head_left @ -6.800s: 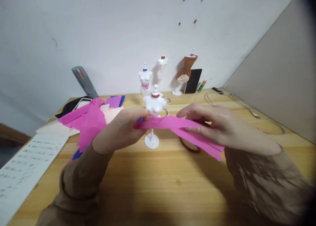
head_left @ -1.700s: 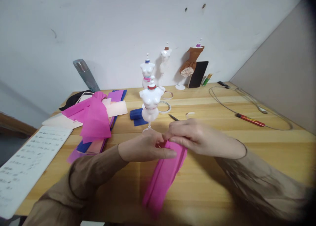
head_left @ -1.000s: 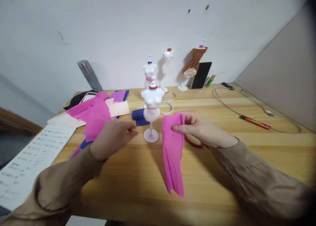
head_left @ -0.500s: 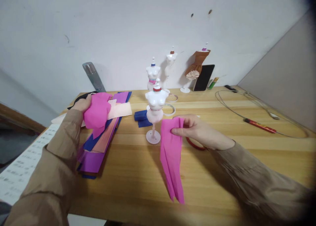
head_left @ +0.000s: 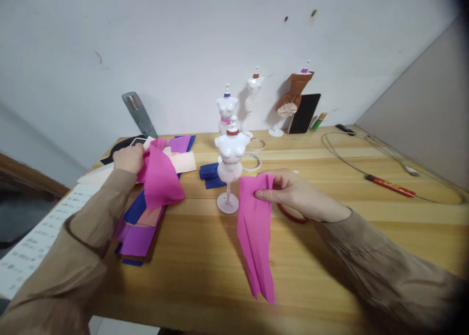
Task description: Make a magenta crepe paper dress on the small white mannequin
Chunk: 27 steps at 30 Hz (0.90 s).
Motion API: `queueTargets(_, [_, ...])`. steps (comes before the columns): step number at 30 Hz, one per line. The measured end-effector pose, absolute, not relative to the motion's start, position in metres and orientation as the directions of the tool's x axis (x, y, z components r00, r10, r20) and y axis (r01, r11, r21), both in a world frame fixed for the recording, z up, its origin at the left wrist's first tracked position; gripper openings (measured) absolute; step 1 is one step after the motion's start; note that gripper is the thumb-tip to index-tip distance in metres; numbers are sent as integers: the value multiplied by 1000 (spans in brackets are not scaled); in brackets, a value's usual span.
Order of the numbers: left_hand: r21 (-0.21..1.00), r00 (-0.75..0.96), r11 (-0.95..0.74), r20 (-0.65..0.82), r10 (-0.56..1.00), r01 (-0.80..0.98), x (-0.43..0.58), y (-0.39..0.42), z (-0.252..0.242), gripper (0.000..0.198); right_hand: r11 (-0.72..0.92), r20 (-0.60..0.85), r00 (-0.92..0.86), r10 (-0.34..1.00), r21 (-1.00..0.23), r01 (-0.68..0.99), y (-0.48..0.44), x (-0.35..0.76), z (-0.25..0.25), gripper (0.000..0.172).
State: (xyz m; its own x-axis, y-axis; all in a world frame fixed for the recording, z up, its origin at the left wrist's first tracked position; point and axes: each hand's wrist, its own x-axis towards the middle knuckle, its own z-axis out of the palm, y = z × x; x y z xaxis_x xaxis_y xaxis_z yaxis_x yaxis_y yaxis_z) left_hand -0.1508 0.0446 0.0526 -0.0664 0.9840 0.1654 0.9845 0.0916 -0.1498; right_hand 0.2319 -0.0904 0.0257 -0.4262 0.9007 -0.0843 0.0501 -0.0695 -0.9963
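1. Counter, wooden, across the middle and bottom of the frame: carries everything listed below.
2. Stack of coloured sheets, centre left: purple, blue and peach layers, overlapping at angles.
3. Near dress form, white, upright at frame centre: bare but for a thin red neck band. By that, your work on it looks to be at an early stage; no garment is on it.
4. Brown-dressed form, upper right: covered in brown, with a cream pleated rosette. The one form you have on show looking dressed.
5. Pink sheet, centre left, on the stack: bunched at the top, spread loosely below; no shaping to be seen.
6. Pink strip, just right of the near form's base: folded lengthwise, off the form, so fitting of any kind is not yet done.
7. Right hand, right of centre: thumb in front, fingers behind, pinching the pink strip's upper right corner; lower end hangs free.
8. Left hand, centre left, well apart from your right: fingers curled closed on the pink sheet's bunched edge; fingertips hidden.
9. Blue piece, folded, left of the near form.
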Motion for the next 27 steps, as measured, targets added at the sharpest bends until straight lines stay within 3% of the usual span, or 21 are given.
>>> queueTargets(1, [-255, -12, 55, 166, 986, 965, -141, 34, 51, 38, -69, -84, -427, 900, -996, 51, -91, 232, 26, 20])
queueTargets(2, [-275, 55, -16, 135, 989, 961, -132, 25, 49, 42, -70, -85, -430, 899, -996, 51, -91, 232, 26, 20])
queueTargets(7, [-250, 113, -110, -2, 994, 962, -121, 5, 33, 35, -75, -94, -451, 887, -995, 61, -90, 233, 25, 20])
queueTargets(12, [-156, -94, 113, 127, 987, 981, -135, 11, 32, 57, -63, -87, -447, 890, -996, 67, -89, 234, 23, 23])
queueTargets(14, [-204, -57, 108, 241, 969, 973, -138, 8, 34, 66, -64, -86, -438, 895, -996, 67, -89, 234, 22, 24])
queueTargets(17, [-281, 76, 54, 432, 899, 958, -140, 7, 37, 56, -70, -99, -416, 904, -994, 84, -89, 233, 23, 25])
queueTargets(19, [-240, 31, 61, 365, 931, 969, -143, 14, 37, 47, -76, -107, -411, 905, -993, 93, -89, 232, 24, 27])
queueTargets(23, [-102, -197, 197, 14, 980, 975, -149, 42, 33, 39, -72, -103, -410, 906, -993, 91, -89, 231, 24, 28])
queueTargets(27, [-63, -201, 198, -37, 979, 978, -146, 55, 28, 25, -71, -94, -409, 908, -995, 72, -89, 232, 23, 28])
